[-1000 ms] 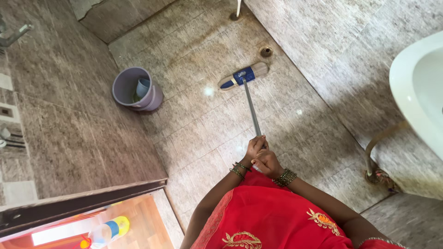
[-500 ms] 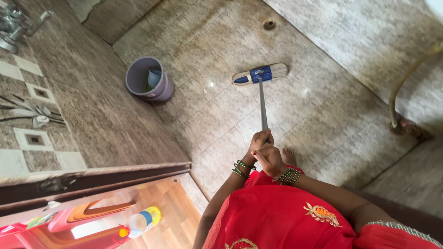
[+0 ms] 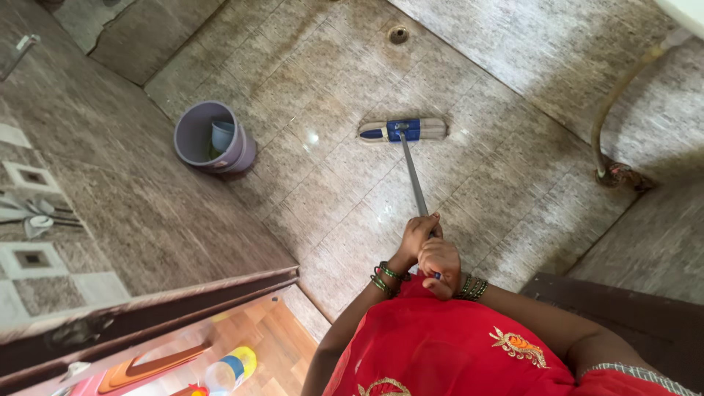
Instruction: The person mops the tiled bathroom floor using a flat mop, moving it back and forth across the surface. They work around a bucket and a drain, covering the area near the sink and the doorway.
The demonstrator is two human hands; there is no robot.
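Both hands grip the grey handle (image 3: 412, 176) of a floor brush. My left hand (image 3: 413, 236) is wrapped round the handle just ahead of my right hand (image 3: 441, 265), which closes over the handle's end. The brush head (image 3: 402, 130), blue on top with pale bristles, rests flat on the tiled bathroom floor (image 3: 345, 191) about a handle's length in front of me. Green bangles circle both wrists. I wear a red garment with gold embroidery (image 3: 440, 345).
A lilac bucket (image 3: 213, 139) with a small mug inside stands on the floor to the left, by the tiled wall. A floor drain (image 3: 398, 34) lies beyond the brush. A curved drain pipe (image 3: 612, 110) descends at right. A dark door frame (image 3: 147, 308) crosses lower left.
The brush head has been pulled slightly back toward me and now lies level. My hands sit lower on the handle's end, and the view has swung a little to the left.
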